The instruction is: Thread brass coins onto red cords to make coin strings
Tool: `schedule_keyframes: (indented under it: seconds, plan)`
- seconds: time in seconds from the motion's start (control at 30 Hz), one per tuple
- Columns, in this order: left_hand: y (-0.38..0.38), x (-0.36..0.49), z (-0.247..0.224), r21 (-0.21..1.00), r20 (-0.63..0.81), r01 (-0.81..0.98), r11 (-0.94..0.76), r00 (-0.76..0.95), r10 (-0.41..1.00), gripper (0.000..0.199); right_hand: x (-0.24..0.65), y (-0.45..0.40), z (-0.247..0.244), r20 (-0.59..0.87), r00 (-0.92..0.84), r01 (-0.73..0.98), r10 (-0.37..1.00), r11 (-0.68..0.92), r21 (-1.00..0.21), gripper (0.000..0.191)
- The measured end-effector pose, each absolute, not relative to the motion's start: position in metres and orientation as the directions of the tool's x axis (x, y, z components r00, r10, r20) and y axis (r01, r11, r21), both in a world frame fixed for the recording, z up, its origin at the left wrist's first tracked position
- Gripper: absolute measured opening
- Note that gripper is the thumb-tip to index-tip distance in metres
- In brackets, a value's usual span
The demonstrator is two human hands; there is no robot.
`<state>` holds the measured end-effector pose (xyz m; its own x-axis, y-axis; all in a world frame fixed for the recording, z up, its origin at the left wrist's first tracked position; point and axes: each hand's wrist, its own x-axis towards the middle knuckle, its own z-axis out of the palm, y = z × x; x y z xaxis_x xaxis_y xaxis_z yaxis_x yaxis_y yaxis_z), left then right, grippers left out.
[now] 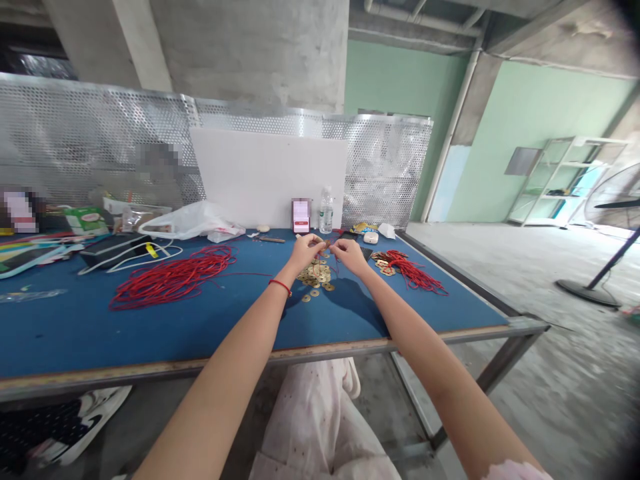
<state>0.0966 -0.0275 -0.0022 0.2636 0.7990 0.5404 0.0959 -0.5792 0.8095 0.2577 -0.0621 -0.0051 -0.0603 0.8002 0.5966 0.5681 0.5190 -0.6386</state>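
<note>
My left hand (309, 251) and my right hand (349, 256) meet above the middle of the blue table, fingertips pinched close together. Between them runs a thin red cord (320, 261), with strands hanging below the fingers. A small brownish piece, perhaps a coin, shows at the fingertips, too small to make out. Beneath my hands lies a loose pile of brass coins with holes (315, 275). Left of it spreads a large bundle of red cords (173, 279). To the right, several coins tied with red cords (414, 273) lie in a bunch.
Behind my hands stand a phone (301, 217) and a water bottle (326, 212) before a white board (270, 173). A plastic bag (193, 221) and a black box (113, 251) lie left. A white case (371, 237) sits back right. A fan (593, 291) stands beyond the table's right edge.
</note>
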Motion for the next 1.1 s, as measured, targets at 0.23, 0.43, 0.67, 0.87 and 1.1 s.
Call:
schedule_keyframes:
  seconds: [0.23, 0.43, 0.67, 0.87, 1.1]
  plan:
    - [-0.022, 0.095, -0.007, 0.77, 0.597, 0.125, -0.626, 0.206, 0.775, 0.017, 0.255, -0.06, -0.008, 0.566, -0.221, 0.541, 0.794, 0.583, -0.606, 0.025]
    - [-0.022, 0.096, -0.007, 0.755, 0.607, 0.122, -0.644, 0.24, 0.757, 0.02, 0.256, -0.06, -0.008, 0.545, -0.196, 0.577, 0.815, 0.546, -0.608, 0.027]
    - [-0.028, 0.096, -0.003, 0.76, 0.579, 0.116, -0.639, 0.325, 0.748, 0.02, 0.261, -0.063, -0.005, 0.569, -0.008, 0.663, 0.822, 0.431, -0.613, 0.029]
    - [-0.033, 0.096, 0.001, 0.774, 0.547, 0.093, -0.626, 0.4, 0.736, 0.022, 0.262, -0.056, -0.006, 0.617, 0.035, 0.523, 0.786, 0.512, -0.682, 0.02]
    - [-0.036, 0.099, 0.0, 0.76, 0.527, 0.129, -0.637, 0.452, 0.72, 0.019, 0.259, -0.057, -0.004, 0.459, -0.06, 0.254, 0.886, 0.458, -0.852, 0.013]
